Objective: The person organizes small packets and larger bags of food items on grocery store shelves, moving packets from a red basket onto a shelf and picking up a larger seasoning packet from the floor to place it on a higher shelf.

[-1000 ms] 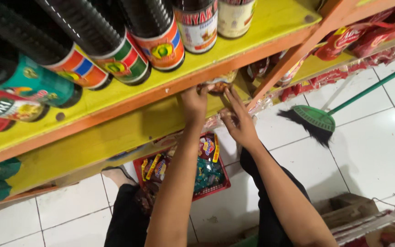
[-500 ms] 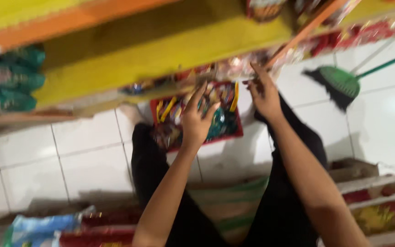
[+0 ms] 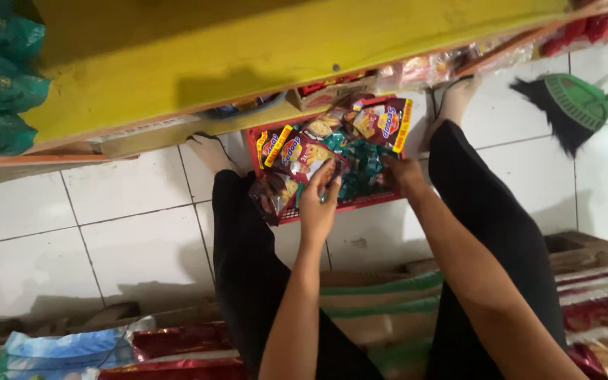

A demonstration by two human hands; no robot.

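Even indoor light falls from above; the white floor tiles [image 3: 128, 232] at my left are bright, with soft shadows under the yellow shelf [image 3: 248, 63]. My sachets [image 3: 304, 151] look slightly smeared, and the frame's edges go soft.

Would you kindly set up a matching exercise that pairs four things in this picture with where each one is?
Things:
1. left hand
2. right hand
3. green broom
4. green packets

Places:
A. on the yellow shelf, far left
B. on the white floor tiles, upper right
C. on the dark red sachets in the red basket
D. at the basket's right side

Pairs: 1-C, 2-D, 3-B, 4-A
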